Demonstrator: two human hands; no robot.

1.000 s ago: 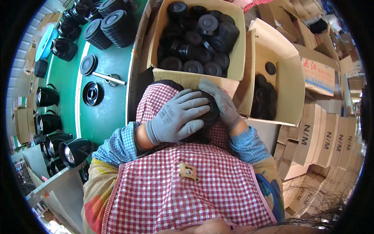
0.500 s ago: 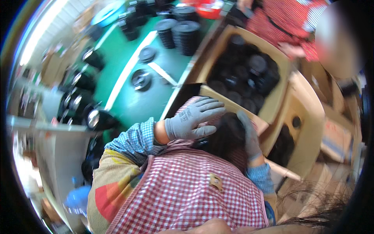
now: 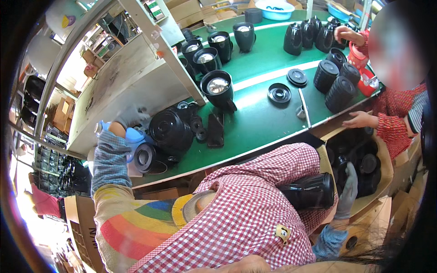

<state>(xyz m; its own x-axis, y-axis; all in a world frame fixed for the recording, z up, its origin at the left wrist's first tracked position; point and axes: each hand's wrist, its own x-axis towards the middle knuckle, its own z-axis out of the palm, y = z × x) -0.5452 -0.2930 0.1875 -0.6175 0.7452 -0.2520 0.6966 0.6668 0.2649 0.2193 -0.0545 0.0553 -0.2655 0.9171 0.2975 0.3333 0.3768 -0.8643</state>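
Observation:
A glossy black cylindrical jug (image 3: 314, 191) lies on its side across my lap, on the checked apron (image 3: 227, 216). My left hand (image 3: 131, 117), in a grey glove, reaches to the left end of the green table. It is smeared by motion, so its fingers cannot be made out. Close to it are a light blue plastic bottle (image 3: 135, 136) and a stack of round black lids (image 3: 168, 132). My right hand (image 3: 349, 191), also gloved, is beside the jug at the edge of a carton (image 3: 387, 175) of black parts. Its fingers are stretched out, with nothing seen in them.
Black mugs (image 3: 217, 88) with shiny insides line the green table (image 3: 248, 123). A dark phone-like slab (image 3: 215, 129), loose lids (image 3: 279, 93) and stacked black lids (image 3: 340, 93) lie there too. At the right, a co-worker's hand (image 3: 362, 119) hovers over the carton.
My view has swung left. My left hand has gone from my lap to the table's left end. My right hand has come away from the black jug, toward the carton.

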